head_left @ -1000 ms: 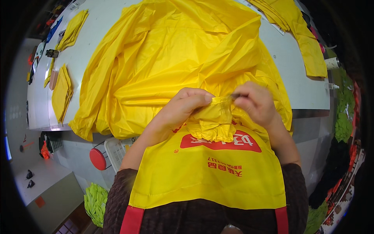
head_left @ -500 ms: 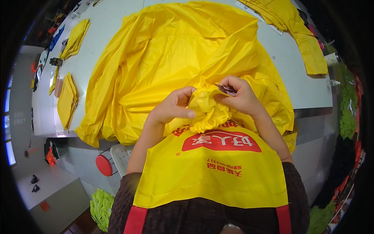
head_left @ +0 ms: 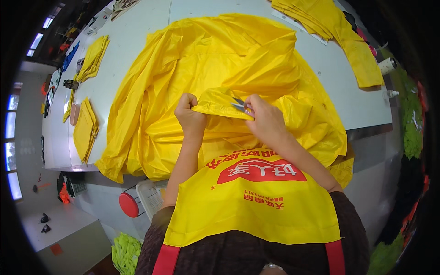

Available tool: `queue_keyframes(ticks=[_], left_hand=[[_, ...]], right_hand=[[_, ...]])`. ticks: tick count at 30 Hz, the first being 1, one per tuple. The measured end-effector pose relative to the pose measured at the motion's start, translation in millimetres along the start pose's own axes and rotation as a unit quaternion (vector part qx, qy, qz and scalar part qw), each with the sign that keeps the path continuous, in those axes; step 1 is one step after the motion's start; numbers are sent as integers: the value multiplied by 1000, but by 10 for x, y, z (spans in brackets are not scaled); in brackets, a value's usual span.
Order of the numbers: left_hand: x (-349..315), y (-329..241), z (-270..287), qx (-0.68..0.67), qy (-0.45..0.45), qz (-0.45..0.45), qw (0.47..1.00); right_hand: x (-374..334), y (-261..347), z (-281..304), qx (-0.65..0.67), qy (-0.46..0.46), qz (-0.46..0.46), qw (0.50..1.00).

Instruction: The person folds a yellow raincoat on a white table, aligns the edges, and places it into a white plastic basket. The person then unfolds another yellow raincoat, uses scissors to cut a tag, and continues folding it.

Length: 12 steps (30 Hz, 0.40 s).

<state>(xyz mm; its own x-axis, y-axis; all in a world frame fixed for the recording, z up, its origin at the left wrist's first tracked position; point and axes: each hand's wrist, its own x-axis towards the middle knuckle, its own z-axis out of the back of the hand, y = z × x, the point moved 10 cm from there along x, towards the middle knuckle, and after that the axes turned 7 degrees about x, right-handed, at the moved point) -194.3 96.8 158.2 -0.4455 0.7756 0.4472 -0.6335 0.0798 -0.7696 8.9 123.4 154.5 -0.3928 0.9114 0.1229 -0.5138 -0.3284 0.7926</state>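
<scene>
A large, shiny yellow garment [head_left: 220, 68] lies crumpled over the table in front of me. My left hand [head_left: 191, 117] is closed in a fist on an edge of it, and a raised fold stretches from there to the right. My right hand [head_left: 266, 118] holds small thread snips [head_left: 239, 106], their grey blades apart and pointing left over the fold. Its fingers also touch the right end of that fold. Part of the snips is hidden in my palm.
Folded yellow pieces [head_left: 85, 130] lie on the left of the white table [head_left: 137, 23]. More yellow fabric [head_left: 355, 59] hangs at the far right near a thread spool [head_left: 387, 66]. A red stool [head_left: 129, 205] and a white basket [head_left: 150, 197] stand below the table edge.
The bunched cloth has been spread into a taut fold. My left hand has moved left and closed on its edge. The snips have turned in my right hand, and their blades now show.
</scene>
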Motion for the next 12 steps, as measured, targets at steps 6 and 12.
queue_keyframes(ticks=[6, 12], left_hand=[[-546, 384, -501, -255, 220, 261, 905], [-911, 3, -674, -275, 389, 148, 867]], right_hand=[[-8, -110, 150, 179, -75, 34, 980], [101, -368, -130, 534, -94, -10, 840]])
